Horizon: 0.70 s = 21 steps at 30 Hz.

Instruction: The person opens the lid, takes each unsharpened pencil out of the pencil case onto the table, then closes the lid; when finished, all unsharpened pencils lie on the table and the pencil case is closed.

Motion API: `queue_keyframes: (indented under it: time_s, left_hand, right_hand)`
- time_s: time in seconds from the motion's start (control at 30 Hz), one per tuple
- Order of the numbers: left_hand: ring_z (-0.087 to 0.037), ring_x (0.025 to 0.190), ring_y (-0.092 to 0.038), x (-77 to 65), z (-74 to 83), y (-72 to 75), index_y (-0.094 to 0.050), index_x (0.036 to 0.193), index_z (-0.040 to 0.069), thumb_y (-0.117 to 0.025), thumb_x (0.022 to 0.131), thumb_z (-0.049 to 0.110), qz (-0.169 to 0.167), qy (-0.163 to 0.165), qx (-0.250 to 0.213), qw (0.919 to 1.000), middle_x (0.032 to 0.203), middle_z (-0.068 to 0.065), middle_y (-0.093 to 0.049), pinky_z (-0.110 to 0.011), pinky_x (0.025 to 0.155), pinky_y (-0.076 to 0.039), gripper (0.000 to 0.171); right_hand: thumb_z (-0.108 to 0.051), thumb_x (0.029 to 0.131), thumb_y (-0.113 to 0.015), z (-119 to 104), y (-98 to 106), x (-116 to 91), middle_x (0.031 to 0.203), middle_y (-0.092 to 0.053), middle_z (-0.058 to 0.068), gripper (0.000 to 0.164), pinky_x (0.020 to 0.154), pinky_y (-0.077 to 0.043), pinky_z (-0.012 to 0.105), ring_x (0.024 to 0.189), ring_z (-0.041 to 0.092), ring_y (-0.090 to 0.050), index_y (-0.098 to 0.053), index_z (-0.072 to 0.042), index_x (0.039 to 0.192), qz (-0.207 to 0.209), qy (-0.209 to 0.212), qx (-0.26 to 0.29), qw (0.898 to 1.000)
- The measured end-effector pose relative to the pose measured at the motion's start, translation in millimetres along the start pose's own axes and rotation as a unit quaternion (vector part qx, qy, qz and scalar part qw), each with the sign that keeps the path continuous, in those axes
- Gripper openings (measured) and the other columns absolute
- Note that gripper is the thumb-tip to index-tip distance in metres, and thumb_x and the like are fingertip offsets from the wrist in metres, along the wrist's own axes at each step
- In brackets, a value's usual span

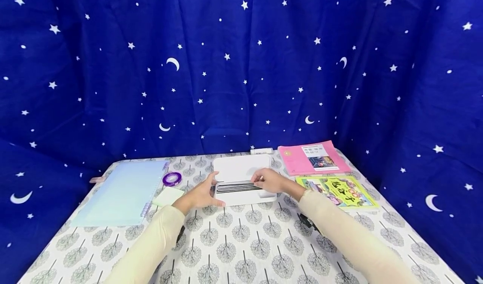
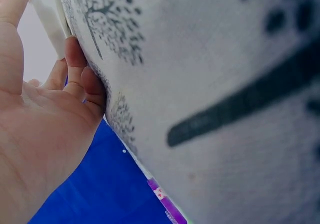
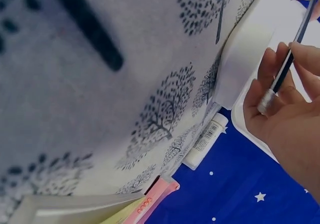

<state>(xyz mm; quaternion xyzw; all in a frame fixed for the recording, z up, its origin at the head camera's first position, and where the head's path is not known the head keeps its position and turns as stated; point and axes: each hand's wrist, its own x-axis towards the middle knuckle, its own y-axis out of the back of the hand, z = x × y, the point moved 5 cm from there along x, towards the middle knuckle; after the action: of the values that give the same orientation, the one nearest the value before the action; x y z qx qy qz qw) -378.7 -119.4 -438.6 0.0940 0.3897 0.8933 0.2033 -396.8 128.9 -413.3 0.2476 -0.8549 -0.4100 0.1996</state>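
An open white pencil case (image 1: 241, 199) lies near the table's middle, its lid (image 1: 241, 168) tipped back. Inside it, several slim dark pencils (image 1: 235, 187) lie lengthwise, with a small whitish block (image 1: 266, 193) at the right end. My left hand (image 1: 203, 192) holds the case's left end, thumb at the front edge and fingers toward the hinge side. Over the right half of the case, my right hand (image 1: 269, 180) pinches a black pencil (image 3: 287, 66) with a silvery end between thumb and fingers. The left wrist view shows the left palm (image 2: 47, 119) beside the white case.
At left are a pale blue spiral notebook (image 1: 118, 192), a purple tape roll (image 1: 172, 179) and a pale green note pad (image 1: 166, 197). A pink book (image 1: 294, 160) and a yellow picture book (image 1: 358, 187) lie at right. Behind the lid lies a white tube (image 1: 261, 151). A blue curtain (image 1: 226, 87) borders the table.
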Motion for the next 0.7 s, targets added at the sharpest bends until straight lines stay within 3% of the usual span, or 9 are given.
queue_keyframes:
  time_s: [0.4, 0.7]
  left_hand:
    - [-0.019, 0.1, -0.061, -0.9, 0.3, -0.8, -0.013, 0.159, 0.019, -0.09, 0.069, 0.037, 0.0, -0.001, -0.008, 1.0, 0.145, -0.013, -0.047, -0.051, 0.102, -0.045, 0.12]
    - [-0.015, 0.097, -0.062, 1.9, -2.3, -1.2, -0.013, 0.159, 0.018, -0.09, 0.068, 0.036, -0.003, -0.004, -0.003, 1.0, 0.144, -0.014, -0.048, -0.049, 0.101, -0.046, 0.12]
  right_hand:
    - [-0.003, 0.09, -0.068, -14.2, 10.4, -21.3, 0.098, -0.072, 0.012, 0.013, 0.083, -0.056, 0.033, 0.084, 0.015, -0.066, -0.071, -0.001, 0.102, 0.013, 0.025, 0.012, 1.0]
    - [-0.004, 0.089, -0.071, -21.2, 11.2, -42.5, 0.098, -0.072, 0.008, 0.01, 0.073, -0.056, 0.026, 0.086, 0.019, -0.067, -0.072, -0.003, 0.099, -0.001, 0.009, 0.039, 0.999]
